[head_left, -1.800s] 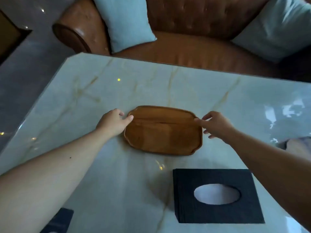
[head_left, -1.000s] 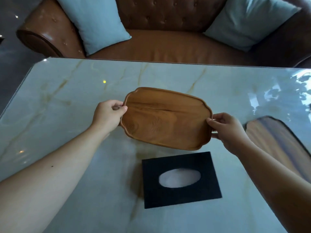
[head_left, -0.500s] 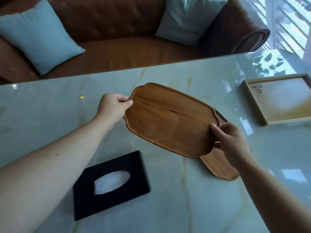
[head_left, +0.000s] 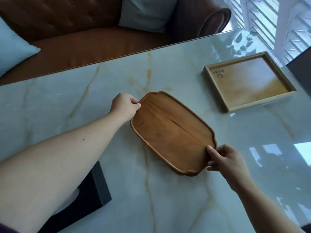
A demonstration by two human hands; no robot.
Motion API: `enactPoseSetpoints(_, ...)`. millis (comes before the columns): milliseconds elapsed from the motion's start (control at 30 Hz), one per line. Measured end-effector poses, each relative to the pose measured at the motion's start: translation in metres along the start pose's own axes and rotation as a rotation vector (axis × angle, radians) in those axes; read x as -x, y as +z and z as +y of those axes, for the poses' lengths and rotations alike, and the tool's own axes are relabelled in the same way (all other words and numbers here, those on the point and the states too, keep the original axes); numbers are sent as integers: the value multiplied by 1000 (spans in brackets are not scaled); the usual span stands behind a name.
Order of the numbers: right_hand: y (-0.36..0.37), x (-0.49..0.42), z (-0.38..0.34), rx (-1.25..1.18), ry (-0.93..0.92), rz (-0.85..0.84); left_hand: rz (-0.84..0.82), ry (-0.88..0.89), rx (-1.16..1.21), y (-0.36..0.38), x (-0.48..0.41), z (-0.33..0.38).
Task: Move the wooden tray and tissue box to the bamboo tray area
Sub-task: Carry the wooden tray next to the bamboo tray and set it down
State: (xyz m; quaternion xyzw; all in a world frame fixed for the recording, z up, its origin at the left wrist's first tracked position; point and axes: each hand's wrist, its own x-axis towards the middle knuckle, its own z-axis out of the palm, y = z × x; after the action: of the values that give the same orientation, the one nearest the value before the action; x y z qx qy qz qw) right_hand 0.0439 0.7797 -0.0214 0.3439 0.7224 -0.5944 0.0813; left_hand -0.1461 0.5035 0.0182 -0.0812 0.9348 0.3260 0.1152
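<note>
The wooden tray (head_left: 171, 133), a warm brown oblong with scalloped corners, a raised rim and a dark grain line down its middle, sits near the middle of the marble worktop (head_left: 185, 207), gripped at opposite ends by the left hand (head_left: 124, 106) and the right hand (head_left: 225, 158). The pale square bamboo tray (head_left: 249, 81) lies by the far right corner, well apart. The black tissue box (head_left: 94, 197) sits toward the near left edge, half hidden under the left forearm.

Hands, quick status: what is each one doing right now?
Left hand: closed on the far end of the wooden tray.
Right hand: closed on the tray's near end, thumb on the rim.
</note>
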Motion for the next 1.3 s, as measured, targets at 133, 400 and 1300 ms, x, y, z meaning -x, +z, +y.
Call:
enactPoseSetpoints(133,-7,3,9,23,38,-23,-22,-28,-6,18,-3,2)
enactPoseSetpoints(400,-11,4,18,177,13,-11,-62,-24,-12,32,-9,12)
enactPoseSetpoints(1300,-14,4,3,453,-11,-78,-49,3,-22,43,-16,8)
